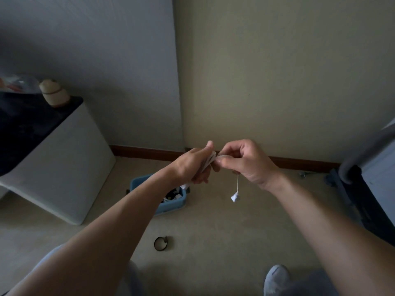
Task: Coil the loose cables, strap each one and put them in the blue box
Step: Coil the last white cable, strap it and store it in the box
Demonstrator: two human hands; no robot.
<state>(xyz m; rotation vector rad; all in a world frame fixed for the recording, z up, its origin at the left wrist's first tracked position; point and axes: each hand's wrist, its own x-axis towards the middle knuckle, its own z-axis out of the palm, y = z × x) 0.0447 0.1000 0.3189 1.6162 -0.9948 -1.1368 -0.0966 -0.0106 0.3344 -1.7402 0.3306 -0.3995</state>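
Observation:
My left hand (195,164) grips a bundle of coiled white cable (210,160) at chest height in front of the wall. My right hand (243,160) pinches the same cable right beside it, fingertips touching the coil. A loose end hangs below my right hand, ending in a white plug (234,197). The blue box (173,202) stands on the floor under my left forearm, partly hidden, with black and white cables inside. A black strap (160,243) curled into a loop lies on the floor nearer to me.
A white cabinet (70,174) with a dark top stands at the left, a small jar (54,94) on it. A grey frame and dark furniture (363,189) fill the right edge. My grey shoe (275,278) shows at the bottom. Beige floor runs to a brown skirting board.

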